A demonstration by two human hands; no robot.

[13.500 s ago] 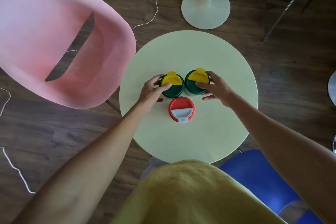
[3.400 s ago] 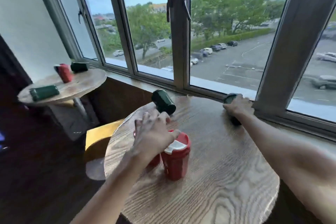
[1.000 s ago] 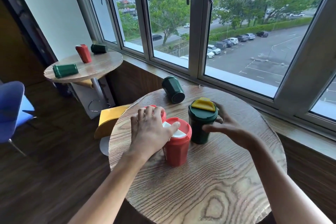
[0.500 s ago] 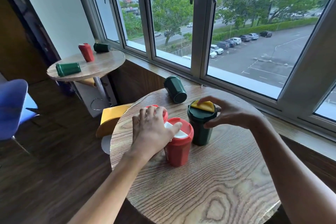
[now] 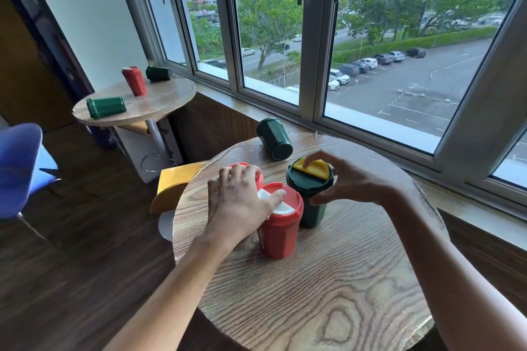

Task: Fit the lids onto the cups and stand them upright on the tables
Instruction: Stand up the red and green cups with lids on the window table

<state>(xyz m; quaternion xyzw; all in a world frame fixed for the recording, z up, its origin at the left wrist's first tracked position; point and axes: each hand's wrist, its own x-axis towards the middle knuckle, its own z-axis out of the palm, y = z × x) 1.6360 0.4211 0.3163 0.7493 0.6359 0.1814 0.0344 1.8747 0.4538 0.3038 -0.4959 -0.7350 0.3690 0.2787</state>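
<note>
On the near round wooden table (image 5: pixel 313 293) a red cup (image 5: pixel 278 236) with a red and white lid stands upright. My left hand (image 5: pixel 239 208) lies over a second red cup (image 5: pixel 242 165) behind it, of which only the lid's rim shows; the thumb touches the front cup's white flap. To the right stands a dark green cup (image 5: pixel 313 214). My right hand (image 5: pixel 353 179) grips its lid, with a fingertip on the yellow flap (image 5: pixel 313 169) and the thumb at the rim. Another dark green cup (image 5: pixel 275 138) lies on its side near the far edge.
A second round table (image 5: pixel 159 100) at the left holds an upright red cup (image 5: pixel 134 80) and two green cups (image 5: pixel 106 107) (image 5: pixel 158 73) on their sides. A yellow chair (image 5: pixel 176 179) and a blue chair (image 5: pixel 17 168) stand on the wood floor. Windows run along the far side.
My right hand has moved from the green cup's side up onto its lid, with a finger now on the yellow flap. My left hand has stayed on the red cups.
</note>
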